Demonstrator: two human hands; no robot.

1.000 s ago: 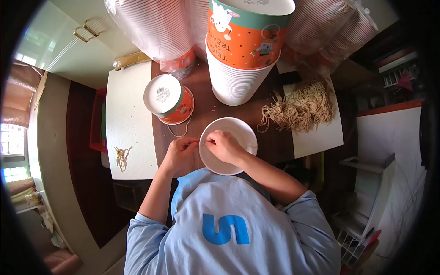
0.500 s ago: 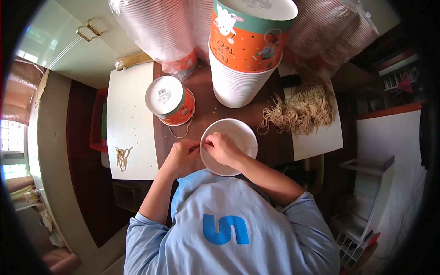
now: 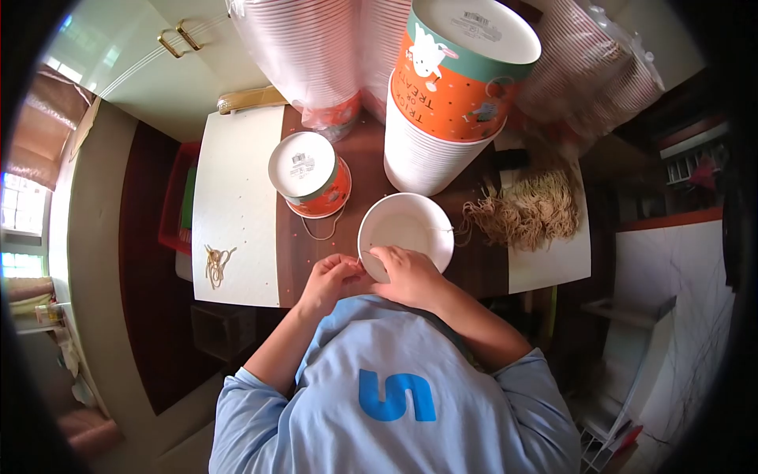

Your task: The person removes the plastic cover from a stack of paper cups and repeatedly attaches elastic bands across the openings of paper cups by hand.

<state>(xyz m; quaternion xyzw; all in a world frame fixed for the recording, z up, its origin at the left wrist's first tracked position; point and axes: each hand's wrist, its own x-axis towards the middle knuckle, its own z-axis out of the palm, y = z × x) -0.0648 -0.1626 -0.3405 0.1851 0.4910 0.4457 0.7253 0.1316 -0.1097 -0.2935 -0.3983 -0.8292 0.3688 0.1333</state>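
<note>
A white paper bucket stands mouth up in front of my chest, its inside facing me. A thin cord comes through its right wall. At the near left rim, my left hand pinches a small end of cord outside the bucket. My right hand reaches over the near rim, thumb and fingertips closed on the strand close to my left fingers. The fingertips partly hide the strand. Left of the bucket, an upside-down orange and green bucket has a cord handle hanging from it.
Behind stands a tall stack of white paper buckets topped by an orange "Trick or Treat" one. Plastic-wrapped stacks rise at the back. A heap of beige cords lies right; a few cords lie on the left white board.
My right hand has drawn back from inside the bucket to its near left rim. My left hand has moved right and nearer to me. The view has shifted slightly.
</note>
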